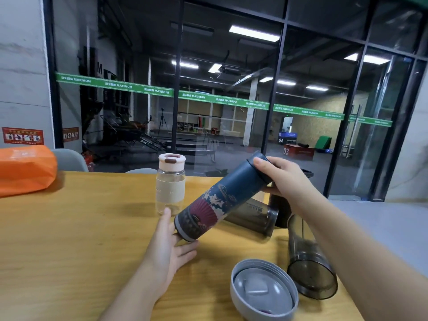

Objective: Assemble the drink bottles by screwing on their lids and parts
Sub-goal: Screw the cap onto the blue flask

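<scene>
A wooden surface (69, 228) faces a glass wall (231, 89). Right hand (284, 179) grips the tilted flask (217, 200) at its cap; left hand (171, 246), fingers straight, props its base. One clear bottle (170, 186) far, two smoky tubes (308, 260) right, one grey lid (264, 290) near.

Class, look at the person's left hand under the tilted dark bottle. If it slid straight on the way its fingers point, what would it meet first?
Probably the clear bottle with the pink lid: the left hand points up and away toward its base, though depth is uncertain.
</scene>
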